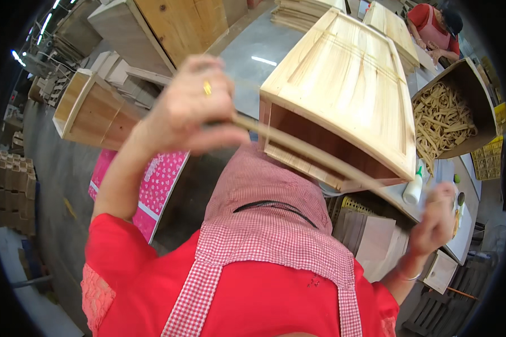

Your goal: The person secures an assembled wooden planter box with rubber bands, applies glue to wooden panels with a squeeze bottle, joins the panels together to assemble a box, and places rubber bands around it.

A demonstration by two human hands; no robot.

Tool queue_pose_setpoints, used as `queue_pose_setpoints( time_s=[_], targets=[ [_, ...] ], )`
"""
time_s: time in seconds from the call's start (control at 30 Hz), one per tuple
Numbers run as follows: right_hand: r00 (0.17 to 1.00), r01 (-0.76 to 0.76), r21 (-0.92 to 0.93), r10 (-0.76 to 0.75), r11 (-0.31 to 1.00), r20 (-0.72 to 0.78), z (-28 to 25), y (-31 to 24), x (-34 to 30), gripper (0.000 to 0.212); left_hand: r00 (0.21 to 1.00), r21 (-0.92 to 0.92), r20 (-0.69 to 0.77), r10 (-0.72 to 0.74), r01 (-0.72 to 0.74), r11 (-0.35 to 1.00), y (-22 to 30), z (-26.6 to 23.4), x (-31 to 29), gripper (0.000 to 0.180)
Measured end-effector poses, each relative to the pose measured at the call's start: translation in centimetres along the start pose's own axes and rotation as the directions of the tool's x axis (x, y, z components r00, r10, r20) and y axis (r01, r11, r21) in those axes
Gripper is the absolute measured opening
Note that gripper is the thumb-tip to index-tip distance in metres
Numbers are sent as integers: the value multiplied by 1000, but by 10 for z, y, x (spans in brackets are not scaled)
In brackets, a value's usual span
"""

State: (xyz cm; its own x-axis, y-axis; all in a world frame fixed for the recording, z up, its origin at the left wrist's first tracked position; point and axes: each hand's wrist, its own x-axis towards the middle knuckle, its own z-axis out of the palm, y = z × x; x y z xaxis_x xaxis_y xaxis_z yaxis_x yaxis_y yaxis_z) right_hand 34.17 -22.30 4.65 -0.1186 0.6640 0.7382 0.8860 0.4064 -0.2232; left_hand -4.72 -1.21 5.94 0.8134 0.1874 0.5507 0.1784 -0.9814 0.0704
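Observation:
A long tan elastic band [315, 153] is stretched between my two hands, slanting down to the right across the near end of a pale wooden box [337, 84]. That box lies on its side with its open, dark hollow end toward me. My left hand [194, 109], with a yellow ring, is raised left of the box, its curled fingers closed on one end of the band. Lower at the right, my right hand [434, 220] is blurred, its fingers closed at the band's other end. Thin bands cross the far part of the box's top.
Right of the box, a cardboard carton [483, 106] holds a heap of tan bands [444, 118]. A white bottle [413, 188] stands on the table by my right hand. Another wooden box [101, 109] is at the left, above a pink patterned board [152, 185]. A co-worker [433, 33] sits at the far right.

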Motion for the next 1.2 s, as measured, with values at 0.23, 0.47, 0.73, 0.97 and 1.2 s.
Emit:
queue_pose_setpoints(
  time_s=[0.23,0.47,0.73,0.97,1.2],
  targets=[
    [954,-108,-191,156,976,256,42,54,-99,16,984,301,174,-31,-23,953,-36,111,-106,28],
    [885,15,-261,109,965,453,112,85,-147,13,918,357,366,-154,14,934,-46,190,-158,46],
    [985,19,-214,19,977,174,94,64,-109,11,935,76,345,85,-118,990,-47,163,-117,39],
    [688,-702,251,725,666,1,61,101,22,31,535,-638,147,-832,694,333,-109,114,5,29],
    [921,-340,84,313,937,233,154,263,116,55,433,-660,588,-684,746,-95,-199,188,179,63]
  ],
)
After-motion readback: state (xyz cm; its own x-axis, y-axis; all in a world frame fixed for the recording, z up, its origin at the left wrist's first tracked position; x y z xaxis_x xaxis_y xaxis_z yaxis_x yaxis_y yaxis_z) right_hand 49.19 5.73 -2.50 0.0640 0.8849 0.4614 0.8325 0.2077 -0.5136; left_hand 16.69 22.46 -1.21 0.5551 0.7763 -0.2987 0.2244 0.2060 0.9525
